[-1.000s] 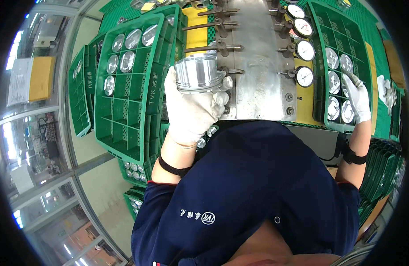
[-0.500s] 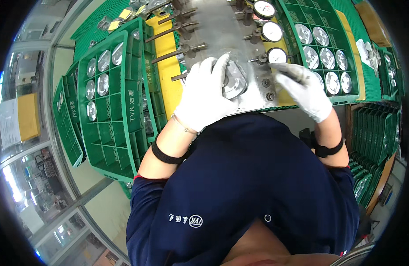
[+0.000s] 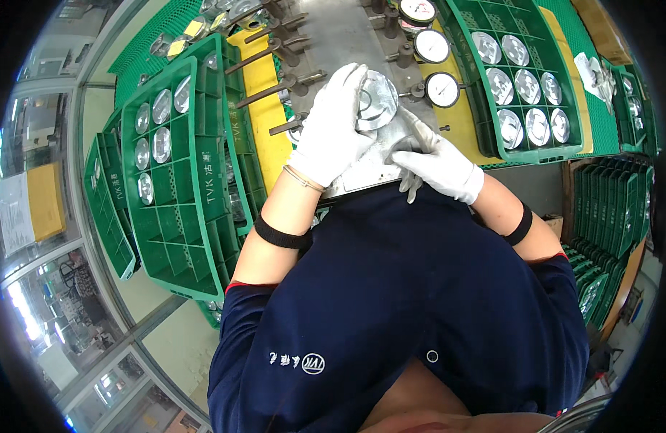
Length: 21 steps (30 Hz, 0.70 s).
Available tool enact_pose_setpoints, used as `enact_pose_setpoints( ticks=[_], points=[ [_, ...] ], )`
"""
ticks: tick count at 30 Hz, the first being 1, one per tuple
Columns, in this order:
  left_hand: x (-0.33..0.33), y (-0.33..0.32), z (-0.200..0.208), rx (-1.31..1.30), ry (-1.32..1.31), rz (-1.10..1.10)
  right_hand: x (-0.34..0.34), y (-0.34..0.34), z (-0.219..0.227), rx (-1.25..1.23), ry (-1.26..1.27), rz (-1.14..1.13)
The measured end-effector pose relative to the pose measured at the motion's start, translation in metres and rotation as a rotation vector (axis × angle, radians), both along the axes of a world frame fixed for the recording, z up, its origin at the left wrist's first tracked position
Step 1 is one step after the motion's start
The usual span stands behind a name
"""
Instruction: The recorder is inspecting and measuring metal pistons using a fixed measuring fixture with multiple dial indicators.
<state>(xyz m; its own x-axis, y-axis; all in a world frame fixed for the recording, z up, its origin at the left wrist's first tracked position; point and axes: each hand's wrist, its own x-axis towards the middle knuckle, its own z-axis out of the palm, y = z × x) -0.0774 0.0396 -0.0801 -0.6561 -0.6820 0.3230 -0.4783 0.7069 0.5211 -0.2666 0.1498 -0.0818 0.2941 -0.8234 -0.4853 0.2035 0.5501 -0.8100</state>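
Observation:
A round, shiny metal piston (image 3: 380, 97) is over the steel plate (image 3: 338, 36) of a gauge fixture. My left hand (image 3: 331, 133), in a white glove, is closed on the piston's left side, with its fingers running up along the edge. The gloved right hand (image 3: 441, 162) is close to the piston's lower right, index finger stretched toward it and thumb apart. Whether that finger touches the piston I cannot tell. A dial gauge (image 3: 442, 90) stands just right of the piston, on the plate's edge.
More dial gauges (image 3: 431, 46) line the fixture's right side. Posts with rods (image 3: 295, 81) stand along its left. A green divided tray (image 3: 524, 148) of pistons lies to the right, another green tray (image 3: 175, 224) to the left. A white cloth (image 3: 596, 83) lies at far right.
The piston and my left hand have moved up and away from the plate's near edge. My right hand has come left from beside the gauges to the piston.

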Motion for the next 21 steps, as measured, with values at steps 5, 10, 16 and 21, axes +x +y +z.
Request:
enact_pose_setpoints(
  ticks=[5,10,16,21],
  points=[
    [-0.002,0.000,-0.002,0.024,0.000,0.038,-0.002,-0.003,-0.002,0.037,-0.068,-0.031],
    [-0.004,-0.001,-0.003,0.022,0.002,0.050,-0.003,-0.004,-0.001,0.036,-0.063,-0.027],
    [-0.001,-0.004,-0.002,0.004,0.004,0.049,0.000,-0.007,0.005,0.076,-0.063,-0.040],
    [0.007,0.012,0.050,0.155,0.104,-0.094,-0.013,-0.008,0.017,-0.134,0.040,-0.008]
  ],
)
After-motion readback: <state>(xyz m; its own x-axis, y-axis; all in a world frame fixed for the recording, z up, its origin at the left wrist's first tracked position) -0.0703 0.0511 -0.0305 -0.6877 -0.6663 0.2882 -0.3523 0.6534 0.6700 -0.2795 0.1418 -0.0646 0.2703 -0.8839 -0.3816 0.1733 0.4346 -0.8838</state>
